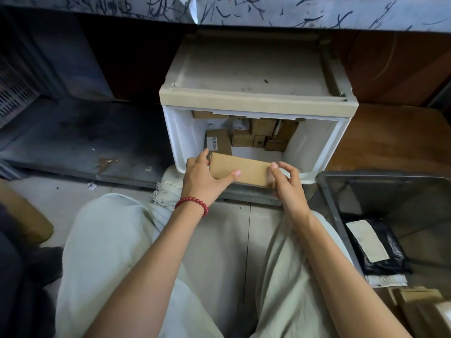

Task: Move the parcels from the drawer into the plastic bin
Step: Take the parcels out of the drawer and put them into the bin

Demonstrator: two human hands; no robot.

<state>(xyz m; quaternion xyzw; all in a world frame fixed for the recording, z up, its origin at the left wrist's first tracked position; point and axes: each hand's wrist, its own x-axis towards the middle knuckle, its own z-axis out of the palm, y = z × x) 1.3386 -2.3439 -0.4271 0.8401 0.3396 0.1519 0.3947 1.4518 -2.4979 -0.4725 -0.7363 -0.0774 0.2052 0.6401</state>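
A white pulled-out drawer (pixel 319 152) under a beige cabinet top holds several small brown cardboard parcels (pixel 263 135) near its back. Over the drawer's front edge I hold a flat brown cardboard parcel (pixel 246 169) between both hands. My left hand (pixel 202 176), with a red bead bracelet at the wrist, grips its left end, thumb on top. My right hand (pixel 288 179) pinches its right end with thumb and fingers. The dark grey plastic bin (pixel 329 206) stands at the right and holds a black bagged parcel (pixel 380 250) with a white label.
A tabletop with a scribbled cover (pixel 268 11) overhangs the cabinet. My knees in pale trousers (pixel 109 240) fill the foreground. More cardboard boxes (pixel 419 311) lie at the lower right. A dark metal base (pixel 80 142) and a grille (pixel 14 93) are at left.
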